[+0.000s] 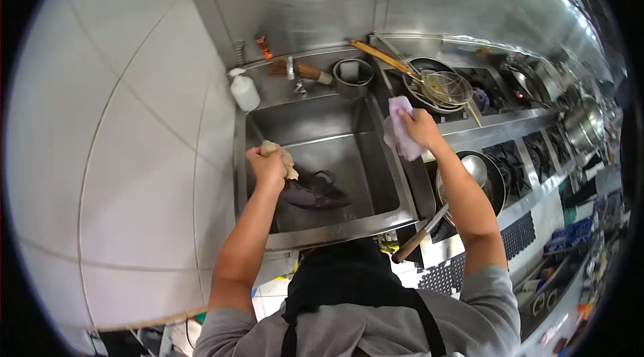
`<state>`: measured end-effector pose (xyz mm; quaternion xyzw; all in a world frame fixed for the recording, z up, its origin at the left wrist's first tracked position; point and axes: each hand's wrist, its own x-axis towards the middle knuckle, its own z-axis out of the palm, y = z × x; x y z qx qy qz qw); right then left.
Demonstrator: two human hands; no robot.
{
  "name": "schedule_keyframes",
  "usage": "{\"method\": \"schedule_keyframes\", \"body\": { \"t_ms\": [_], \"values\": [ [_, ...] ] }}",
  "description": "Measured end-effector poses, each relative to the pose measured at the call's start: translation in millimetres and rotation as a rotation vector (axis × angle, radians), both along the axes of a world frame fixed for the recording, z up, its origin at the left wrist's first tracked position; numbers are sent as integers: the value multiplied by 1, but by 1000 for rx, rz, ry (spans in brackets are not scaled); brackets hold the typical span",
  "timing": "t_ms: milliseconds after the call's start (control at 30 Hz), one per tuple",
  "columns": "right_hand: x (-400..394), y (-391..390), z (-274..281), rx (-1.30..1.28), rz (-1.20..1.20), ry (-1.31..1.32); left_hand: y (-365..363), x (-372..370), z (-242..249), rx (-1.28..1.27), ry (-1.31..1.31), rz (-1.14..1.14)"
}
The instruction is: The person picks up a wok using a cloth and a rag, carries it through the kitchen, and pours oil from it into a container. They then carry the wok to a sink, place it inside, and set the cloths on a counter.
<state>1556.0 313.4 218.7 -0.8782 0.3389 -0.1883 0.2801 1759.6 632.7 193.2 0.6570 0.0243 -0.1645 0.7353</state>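
Note:
My left hand (267, 170) is closed around a crumpled beige cloth (278, 154) over the left side of the metal sink (342, 224). Just below that cloth, a dark, curved, pan-like object (314, 197) is tilted in the sink. Whether my left hand grips it through the cloth is hidden. Out to the right, my right hand (422, 129) grasps a folded lilac cloth (401, 130), held above the sink's right edge beside the stove.
Behind the sink are a white pump bottle (245, 90), a faucet (292, 70), a brush (314, 74) and a metal pot (353, 78). Strainers (448, 87) lie over a pan on the stove. A ladle (473, 170) rests in a wok (495, 186), its wooden handle (410, 247) jutting toward me.

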Motion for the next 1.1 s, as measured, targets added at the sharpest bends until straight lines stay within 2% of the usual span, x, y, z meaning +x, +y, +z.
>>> {"method": "schedule_keyframes", "body": {
  "t_ms": [67, 100, 133, 167, 200, 233, 267, 333, 400, 433, 467, 500, 567, 633, 700, 767, 833, 867, 900, 933, 967, 1033, 1067, 1100],
  "values": [
    [-46, 19, 30, 96, -23, 49, -33, 31, -78, 89, -60, -1],
    [-71, 32, 40, 146, -72, -31, -48, 52, -124, 170, -137, 12],
    [-98, 33, 36, 220, -148, -27, -58, 55, -134, 155, -49, 22],
    [-118, 59, 56, 215, -259, -104, -68, 56, -146, 144, 42, 28],
    [-149, 64, 67, 363, -242, -32, -71, 58, -138, 16, 64, 53],
    [-179, 71, 59, 359, -320, -79, -75, 59, -129, -112, 88, 78],
    [-199, 93, 65, 440, -428, -203, -74, 66, -123, -224, 132, 50],
    [-261, 111, 37, 632, -513, -436, -65, 81, -132, -406, 217, -149],
    [-315, 139, 13, 749, -613, -674, -54, 98, -166, -503, 350, -339],
    [-335, 159, -2, 772, -676, -800, -52, 102, -187, -536, 540, -211],
    [-347, 180, -20, 837, -786, -1004, -49, 102, -204, -429, 683, -127],
    [-350, 201, -28, 1022, -873, -1189, -44, 91, -208, -241, 715, -39],
    [-361, 239, -43, 1115, -986, -1242, -16, 82, -263, -71, 809, -58],
    [-391, 275, -80, 1254, -954, -1223, 13, 78, -315, 62, 882, -122],
    [-396, 319, -94, 1329, -1038, -1116, 38, 77, -349, 160, 922, -182],
    [-414, 358, -147, 1319, -1257, -949, 55, 80, -368, 209, 933, -236],
    [-435, 396, -207, 1312, -1260, -932, 63, 90, -377, 213, 920, -286],
    [-431, 409, -200, 1450, -1130, -957, 64, 98, -378, 202, 906, -316],
    [-414, 419, -182, 1463, -1142, -917, 62, 108, -380, 172, 899, -363],
    [-417, 431, -201, 1416, -1218, -836, 59, 121, -379, 83, 893, -450],
    [-426, 445, -232, 1369, -1297, -765, 55, 140, -377, -125, 936, -630],
    [-435, 464, -255, 1368, -1312, -570, 24, 174, -359, -623, 1079, -1167],
    [-432, 468, -250, 1374, -1262, -537, 11, 174, -344, -672, 679, -840],
    [-442, 473, -275, 1343, -1307, -544, -3, 173, -326, -563, 266, -505]
  ]
}}
